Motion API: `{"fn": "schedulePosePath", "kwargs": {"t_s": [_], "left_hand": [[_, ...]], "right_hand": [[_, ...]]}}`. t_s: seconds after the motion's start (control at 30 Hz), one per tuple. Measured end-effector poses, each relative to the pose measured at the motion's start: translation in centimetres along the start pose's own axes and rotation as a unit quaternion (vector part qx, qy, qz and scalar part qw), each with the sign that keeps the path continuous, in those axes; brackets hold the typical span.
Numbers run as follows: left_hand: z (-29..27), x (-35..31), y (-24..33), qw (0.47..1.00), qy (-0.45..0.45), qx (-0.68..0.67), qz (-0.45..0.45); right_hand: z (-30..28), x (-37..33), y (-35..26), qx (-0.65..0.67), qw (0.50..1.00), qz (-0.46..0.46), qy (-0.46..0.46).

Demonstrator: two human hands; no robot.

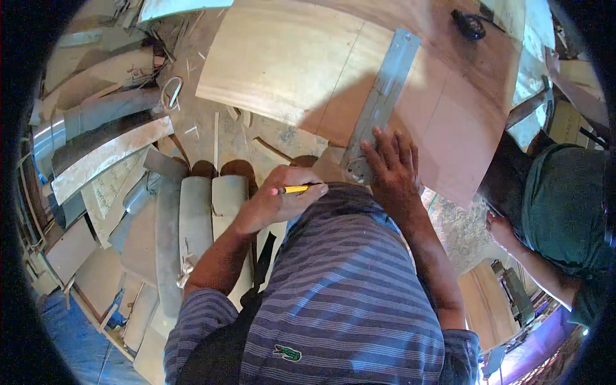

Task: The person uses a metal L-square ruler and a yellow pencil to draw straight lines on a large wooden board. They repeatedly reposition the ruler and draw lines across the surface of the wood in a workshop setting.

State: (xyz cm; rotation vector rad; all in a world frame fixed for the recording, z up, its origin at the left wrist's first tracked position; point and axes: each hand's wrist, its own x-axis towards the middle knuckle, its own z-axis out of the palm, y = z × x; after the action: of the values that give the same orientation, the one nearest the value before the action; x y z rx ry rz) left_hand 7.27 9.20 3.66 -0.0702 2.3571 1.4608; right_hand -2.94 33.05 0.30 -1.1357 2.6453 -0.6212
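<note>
A large plywood board lies in front of me with thin straight lines drawn across it. On it rests a long grey metal ruler, slanting from the far side down to my near edge. My right hand is at the ruler's near end, its fingers stretched out flat, the thumb side touching the metal. Close to my body and left of the ruler, my left hand is closed around a yellow pencil with a pinkish end. The pencil's tip is hidden by my fingers and is apart from the drawn lines.
A small dark object sits on the board's far right. At right stands another person in a dark green shirt, one hand hanging near the board. Several curved wooden panels are stacked at left; offcuts litter the floor.
</note>
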Motion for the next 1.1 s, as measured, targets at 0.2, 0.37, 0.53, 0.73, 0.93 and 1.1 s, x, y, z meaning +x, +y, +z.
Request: {"fn": "schedulePosePath", "kwargs": {"t_s": [0.2,0.37,0.53,0.73,0.93,1.1], "left_hand": [[4.7,1.2,-5.6,0.997,0.072,0.010,0.033],[5.3,2.5,-2.8,0.982,-0.003,-0.172,-0.081],[4.5,2.0,-0.1,0.948,-0.065,-0.282,-0.134],[3.7,2.5,3.8,0.993,-0.007,-0.093,0.065],[3.9,1.8,3.6,0.983,0.044,0.166,0.065],[0.3,1.7,1.3,0.952,0.022,0.297,0.075]], "right_hand": [[0.3,0.0,0.1,-0.018,1.000,-0.005,0.004],[0.3,-0.5,-0.3,-0.053,0.998,0.008,-0.011],[1.2,-2.4,-0.4,0.039,0.995,0.009,0.096],[-1.6,-2.0,-5.0,0.414,0.799,0.246,0.360],[-0.8,-1.9,-6.8,0.666,0.574,0.347,0.325],[1.5,-0.6,-8.5,0.812,0.399,0.332,0.268]]}}
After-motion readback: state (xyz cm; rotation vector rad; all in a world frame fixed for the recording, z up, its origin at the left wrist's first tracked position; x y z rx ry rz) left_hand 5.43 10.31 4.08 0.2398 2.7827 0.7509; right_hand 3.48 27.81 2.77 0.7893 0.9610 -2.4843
